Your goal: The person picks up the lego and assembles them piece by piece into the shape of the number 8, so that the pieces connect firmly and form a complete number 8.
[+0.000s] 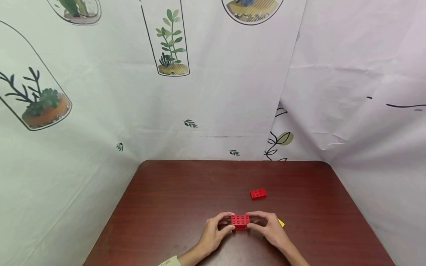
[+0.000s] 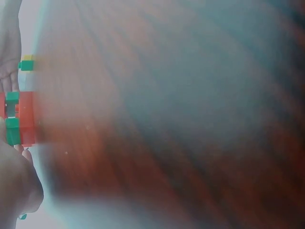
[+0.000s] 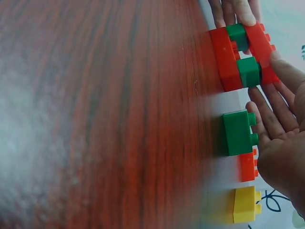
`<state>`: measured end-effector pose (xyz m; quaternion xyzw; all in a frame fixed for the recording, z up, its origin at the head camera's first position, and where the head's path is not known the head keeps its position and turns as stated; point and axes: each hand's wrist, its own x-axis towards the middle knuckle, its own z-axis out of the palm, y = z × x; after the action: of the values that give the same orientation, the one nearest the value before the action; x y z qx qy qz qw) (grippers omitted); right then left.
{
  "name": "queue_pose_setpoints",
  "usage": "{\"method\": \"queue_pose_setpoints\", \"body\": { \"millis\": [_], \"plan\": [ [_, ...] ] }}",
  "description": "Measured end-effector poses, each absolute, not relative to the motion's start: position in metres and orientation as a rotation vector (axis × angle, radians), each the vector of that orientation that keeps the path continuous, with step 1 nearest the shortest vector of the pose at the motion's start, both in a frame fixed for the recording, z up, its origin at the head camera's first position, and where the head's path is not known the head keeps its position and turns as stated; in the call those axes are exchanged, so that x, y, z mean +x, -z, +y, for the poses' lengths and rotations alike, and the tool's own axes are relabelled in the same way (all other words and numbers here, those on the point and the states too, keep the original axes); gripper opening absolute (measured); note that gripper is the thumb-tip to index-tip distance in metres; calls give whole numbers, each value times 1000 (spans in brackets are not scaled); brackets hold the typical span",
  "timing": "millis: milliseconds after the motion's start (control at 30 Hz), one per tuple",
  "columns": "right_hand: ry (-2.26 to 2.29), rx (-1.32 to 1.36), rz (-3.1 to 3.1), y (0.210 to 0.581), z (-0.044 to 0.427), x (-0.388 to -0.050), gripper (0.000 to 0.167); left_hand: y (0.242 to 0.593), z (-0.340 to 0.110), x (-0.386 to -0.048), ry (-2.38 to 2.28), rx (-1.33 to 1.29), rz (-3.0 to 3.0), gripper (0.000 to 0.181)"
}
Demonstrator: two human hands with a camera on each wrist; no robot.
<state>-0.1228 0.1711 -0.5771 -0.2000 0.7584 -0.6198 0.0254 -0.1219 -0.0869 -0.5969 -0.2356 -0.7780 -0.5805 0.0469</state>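
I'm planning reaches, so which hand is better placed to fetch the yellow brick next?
Probably the right hand: the yellow brick shows just beside it, while the left hand grips the red-and-green stack's far end. Both hold that stack, so the right must release first.

One left hand (image 1: 211, 235), one right hand (image 1: 273, 232), one tabletop (image 1: 183, 192); counted in the right wrist view: three red bricks (image 3: 225, 59), three green bricks (image 3: 237, 133), one yellow brick (image 3: 244, 205)

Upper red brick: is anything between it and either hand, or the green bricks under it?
Nothing visible. The left hand and right hand hold the upper red brick at its ends, and no piece shows between it and the two green bricks below. Whether it's fully seated is unclear.
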Motion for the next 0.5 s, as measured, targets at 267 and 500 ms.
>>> {"method": "queue_pose_setpoints", "body": {
  "millis": [267,500],
  "plan": [
    [1860,-628,2414,575,172,-122,35,598,-87,-121,1768,-721,-2376,36],
    [1818,-698,2461,572,172,-125,32,596,-87,-122,1771,-728,-2371,36]
  ]
}}
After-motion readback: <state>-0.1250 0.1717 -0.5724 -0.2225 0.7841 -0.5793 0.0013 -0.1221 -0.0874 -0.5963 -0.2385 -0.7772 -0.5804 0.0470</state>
